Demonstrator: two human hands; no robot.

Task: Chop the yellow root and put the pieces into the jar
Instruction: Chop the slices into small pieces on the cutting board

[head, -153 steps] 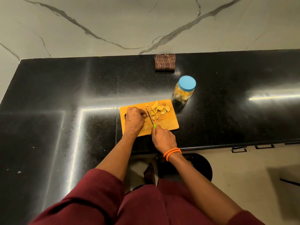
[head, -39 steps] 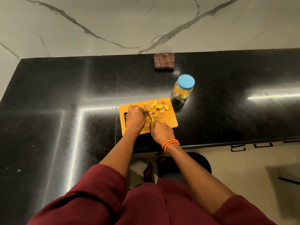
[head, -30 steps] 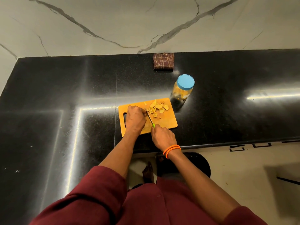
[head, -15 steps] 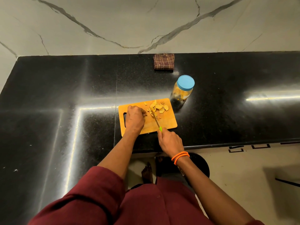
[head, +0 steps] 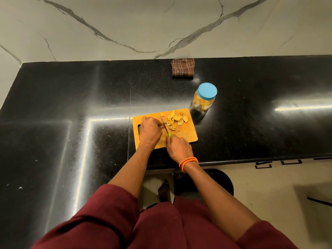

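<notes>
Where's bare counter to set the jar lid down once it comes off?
Bare black counter lies right of the cutting board and jar, out to the frame edge. More lies between the jar and the checked cloth, and left of the board. The board itself is crowded: chopped pieces, knife, left hand, right hand.

The chopping board (head: 186,133) is orange, the counter (head: 71,105) black. The jar (head: 203,101) has a blue lid (head: 207,91); the cloth (head: 182,67) is brown checked.

Maroon sleeves (head: 100,212), orange wristbands (head: 188,161), R wrist.
</notes>
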